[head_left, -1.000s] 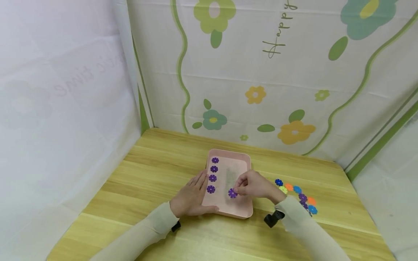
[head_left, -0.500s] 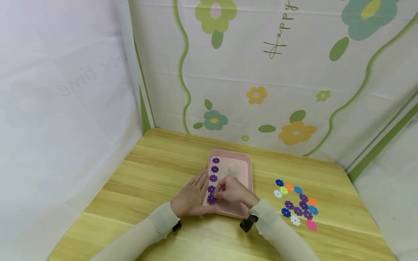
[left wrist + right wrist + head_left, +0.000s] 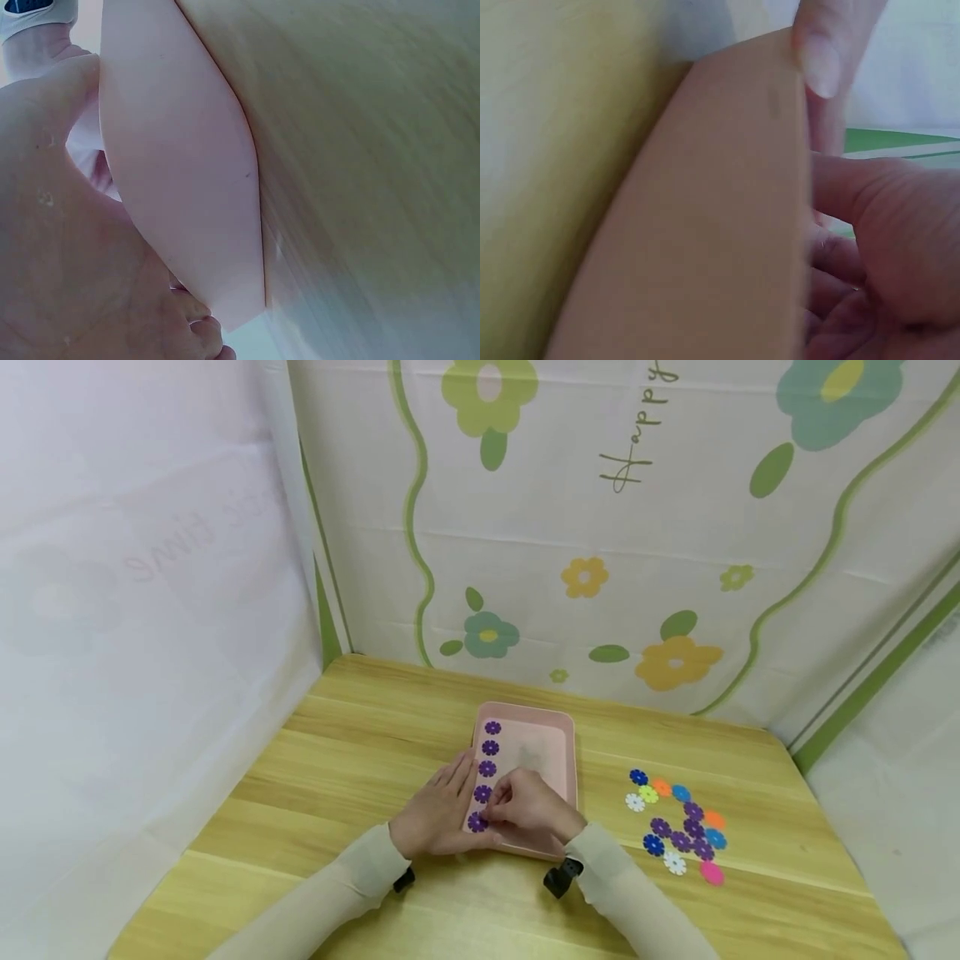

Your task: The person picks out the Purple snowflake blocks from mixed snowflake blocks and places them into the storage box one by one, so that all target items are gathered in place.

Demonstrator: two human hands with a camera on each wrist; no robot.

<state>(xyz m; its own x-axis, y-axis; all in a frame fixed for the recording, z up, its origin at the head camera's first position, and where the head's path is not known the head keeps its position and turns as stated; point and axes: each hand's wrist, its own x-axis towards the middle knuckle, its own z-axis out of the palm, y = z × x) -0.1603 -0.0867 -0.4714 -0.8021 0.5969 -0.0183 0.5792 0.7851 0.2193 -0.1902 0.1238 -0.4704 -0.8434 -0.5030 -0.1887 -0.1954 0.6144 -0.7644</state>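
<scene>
A pale pink tray (image 3: 564, 735) lies on the table, with a column of purple snowflake discs (image 3: 487, 768) along its left side. My left hand (image 3: 437, 810) rests against the tray's near left corner, fingers straight along the left rim and thumb along the near edge. In the left wrist view its palm lies by the tray wall (image 3: 180, 150). My right hand (image 3: 528, 802) reaches over the tray, thumb and forefinger pinching the edge of the nearest purple disc (image 3: 476, 822) at the column's near end. In the right wrist view the tray wall (image 3: 697, 210) hides those fingertips.
Right of the tray, loose snowflake discs lie on the wooden table (image 3: 360, 727): several purple ones (image 3: 680, 841), plus blue, orange, yellow-green, white ones (image 3: 675, 863) and a pink one (image 3: 712, 872). A white flowered cloth (image 3: 525, 527) hangs behind the table.
My right hand has moved left across the tray with a purple disc, which now sits below the others in the column, slightly nearer me than half a second ago. The left hand stays put.
</scene>
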